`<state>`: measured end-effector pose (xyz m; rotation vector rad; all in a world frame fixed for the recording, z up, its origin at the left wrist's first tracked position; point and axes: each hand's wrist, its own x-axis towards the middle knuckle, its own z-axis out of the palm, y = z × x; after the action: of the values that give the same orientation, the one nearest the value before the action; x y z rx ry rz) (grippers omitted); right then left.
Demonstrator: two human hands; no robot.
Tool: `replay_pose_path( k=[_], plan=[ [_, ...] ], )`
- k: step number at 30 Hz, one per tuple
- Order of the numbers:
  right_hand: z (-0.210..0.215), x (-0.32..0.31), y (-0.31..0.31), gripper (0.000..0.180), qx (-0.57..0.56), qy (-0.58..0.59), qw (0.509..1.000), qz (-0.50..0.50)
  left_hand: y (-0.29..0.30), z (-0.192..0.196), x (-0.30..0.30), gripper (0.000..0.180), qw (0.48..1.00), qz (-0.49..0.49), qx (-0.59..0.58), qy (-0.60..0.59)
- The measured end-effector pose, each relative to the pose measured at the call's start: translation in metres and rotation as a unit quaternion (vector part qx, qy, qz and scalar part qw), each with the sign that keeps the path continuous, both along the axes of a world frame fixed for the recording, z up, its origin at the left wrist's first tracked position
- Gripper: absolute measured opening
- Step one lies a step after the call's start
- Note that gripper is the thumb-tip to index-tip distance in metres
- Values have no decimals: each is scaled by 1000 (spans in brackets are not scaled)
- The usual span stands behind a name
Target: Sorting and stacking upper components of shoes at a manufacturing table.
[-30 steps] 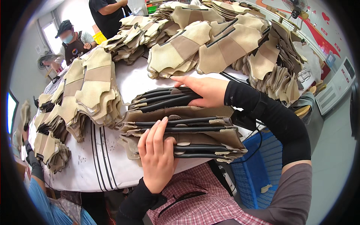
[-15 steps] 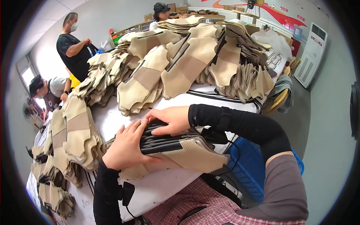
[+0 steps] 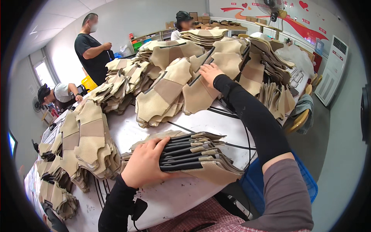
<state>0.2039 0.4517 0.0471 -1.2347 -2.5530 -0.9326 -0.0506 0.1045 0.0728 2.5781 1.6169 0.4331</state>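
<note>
Two hands work apart: the left hand (image 3: 145, 164) lies flat, fingers spread, pressing a fanned stack of tan cut pieces (image 3: 193, 158) on the white surface (image 3: 181, 197) near the person; the right hand (image 3: 210, 72) reaches, open, onto a far pile of tan pieces (image 3: 201, 92). Many heaps, it seems, remain unsorted.

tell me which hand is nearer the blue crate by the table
Left. The left hand rests on the near stack, fairly close to the blue crate. The right hand reaches to the far piles.
</note>
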Motion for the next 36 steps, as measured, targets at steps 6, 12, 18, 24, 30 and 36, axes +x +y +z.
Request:
replay_pose_path(
  k=[6, 12, 18, 24, 30, 36],
  plan=[
    [29, -14, 20, 115, -3, -116, 989, -88, -2, -1, 0, 89, 1000, 9, 0, -18],
    [27, -20, 17, 93, 103, -145, 981, -75, -2, -5, -2, 88, 1000, 9, 16, -11],
    [47, -7, -25, 49, 131, -82, 987, 34, -3, -6, -6, 87, 999, 10, 9, -32],
    [107, -11, -92, 37, 113, -1, 988, 107, -15, -9, -5, 87, 999, 23, 21, -28],
    [110, -79, -197, 42, -22, 33, 967, 253, -47, -24, 4, 87, 997, 37, 68, -32],
    [45, -111, -251, 48, -361, -14, 865, 347, -99, -54, 17, 85, 989, 73, 126, 4]
  ],
)
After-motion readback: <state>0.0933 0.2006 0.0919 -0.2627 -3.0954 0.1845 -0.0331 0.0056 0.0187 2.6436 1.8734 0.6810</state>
